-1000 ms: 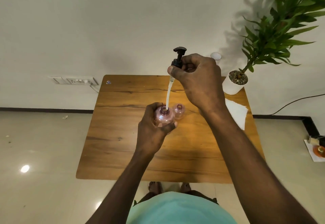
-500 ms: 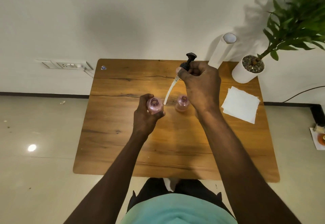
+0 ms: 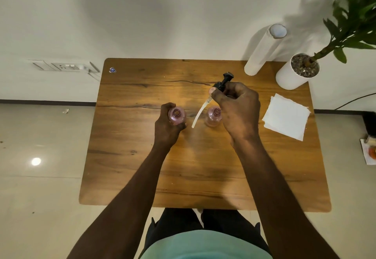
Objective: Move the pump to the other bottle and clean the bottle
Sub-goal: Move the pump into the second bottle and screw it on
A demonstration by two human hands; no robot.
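The pump is out of both bottles, up over the middle of the wooden worktop, its black head tilted toward the far edge and its pale dip tube slanting down to the left. The tube's tip hangs in the gap between 2 pink see-through bottles, in neither neck. The right hand is closed around the pump's black collar. The left hand wraps the left bottle, round-shouldered, mouth open. The right bottle stands open just beside the right hand, and I can't tell if they touch. Small dark print sits near the top of the tube, too small to read. A little blue sticker sits at the far left corner, also unreadable. To the right lie white paper napkins, with a white roll and a white plant pot behind.
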